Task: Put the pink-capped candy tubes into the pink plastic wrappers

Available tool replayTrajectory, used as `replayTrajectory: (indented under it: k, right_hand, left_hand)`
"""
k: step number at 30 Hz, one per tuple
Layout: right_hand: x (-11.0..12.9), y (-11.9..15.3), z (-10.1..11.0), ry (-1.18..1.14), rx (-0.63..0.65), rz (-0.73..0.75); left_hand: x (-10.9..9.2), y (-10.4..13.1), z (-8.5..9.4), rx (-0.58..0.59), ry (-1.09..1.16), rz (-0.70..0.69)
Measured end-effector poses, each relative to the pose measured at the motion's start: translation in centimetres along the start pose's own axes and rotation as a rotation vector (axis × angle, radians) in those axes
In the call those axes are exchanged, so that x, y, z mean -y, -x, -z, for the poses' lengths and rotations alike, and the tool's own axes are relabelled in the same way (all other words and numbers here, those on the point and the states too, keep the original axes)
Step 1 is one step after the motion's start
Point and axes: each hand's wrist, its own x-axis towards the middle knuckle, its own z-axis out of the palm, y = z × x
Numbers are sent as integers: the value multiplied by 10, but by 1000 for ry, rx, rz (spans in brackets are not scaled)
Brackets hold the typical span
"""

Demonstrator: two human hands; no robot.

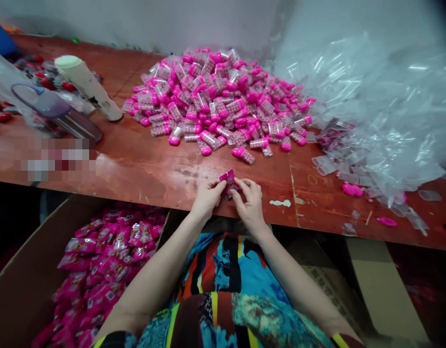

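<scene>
Tube pile: sat pink-capped on the table, probably heaped there for a short reach.
Packet: was in front of the pile, between both hands.
Left hand: thumb and fingertips gripped the packet's left edge, apparently steadying it.
Right hand: fingers curled, pinching the packet's right side, likely keeping it taut.
Carton: stood below and left of the pile, holding packs; likely low to spare table space.
Clear bags: lay right of the pile, presumably kept off the hands.
</scene>
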Motion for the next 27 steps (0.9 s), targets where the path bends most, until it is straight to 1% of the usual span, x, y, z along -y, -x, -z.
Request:
replayTrajectory:
  k: [3,5,7,8,11,13,14,16,19,20,21,22,23,25,26,27]
  right_hand:
    - [-3,-15,3,-324,19,-232]
    - [-5,-24,4,-462,54,-326]
    - [-7,-29,4,-500,81,-346]
    - [-8,-31,5,-480,88,-342]
    - [-11,-32,10,-279,110,-288]
    - [-15,-31,14,-116,109,-235]
    - [-18,-31,17,-71,101,-224]
    - [-25,-31,23,-108,81,-254]
    - [-36,-31,30,-349,59,-355]
    - [-38,-31,33,-441,56,-386]
    - [-39,-31,34,-521,58,-411]
    - [-39,-32,36,-588,67,-429]
    - [-37,-32,36,-644,81,-437]
    - [-31,-33,36,-731,103,-433]
    - [-28,-33,35,-756,101,-430]
    - [-25,-34,33,-770,87,-430]
  left_hand:
    - [2,-7,1,50,41,41]
    - [3,-11,0,43,-10,25]
    - [6,-16,-2,9,-94,-17]
    - [7,-18,-4,-15,-148,-51]
    - [10,-24,-7,-82,-317,-150]
    - [9,-25,-8,-119,-419,-184]
    - [8,-24,-8,-136,-448,-192]
    - [1,-19,-7,-192,-506,-225]
    - [-11,-9,-8,-334,-585,-343]
    - [-14,-6,-10,-357,-574,-385]
    - [-17,-5,-13,-346,-530,-410]
    - [-18,-5,-17,-297,-455,-404]
    - [-18,-5,-23,-210,-357,-353]
    - [-16,-9,-35,-23,-166,-180]
    - [-14,-11,-40,41,-100,-99]
    - [-12,-13,-44,75,-57,-41]
